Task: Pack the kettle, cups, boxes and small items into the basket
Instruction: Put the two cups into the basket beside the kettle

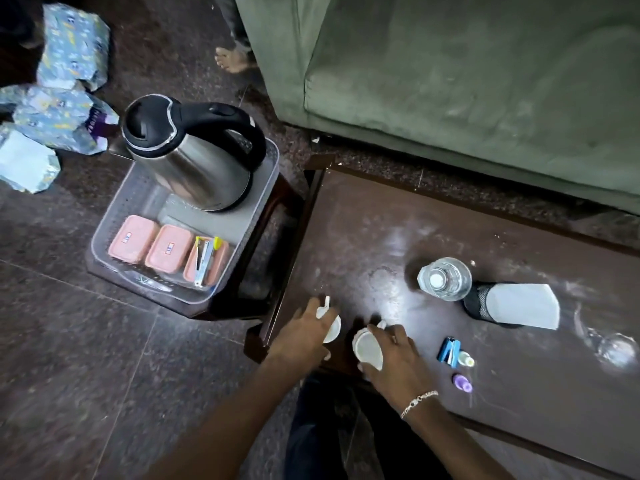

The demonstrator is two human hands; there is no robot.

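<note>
Each hand gripped a white cup on the counter (450, 237): left hand (304, 332) on one cup (333, 329), right hand (398, 358) on the other cup (367, 349), fingers closed around them.

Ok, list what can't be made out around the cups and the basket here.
- Left cup, head view: mostly covered by the left hand.
- Right cup: its contents are unreadable, and the right hand hides one side.
- Pink boxes in the basket: labels too small.
- Stapler: blurred.
</note>
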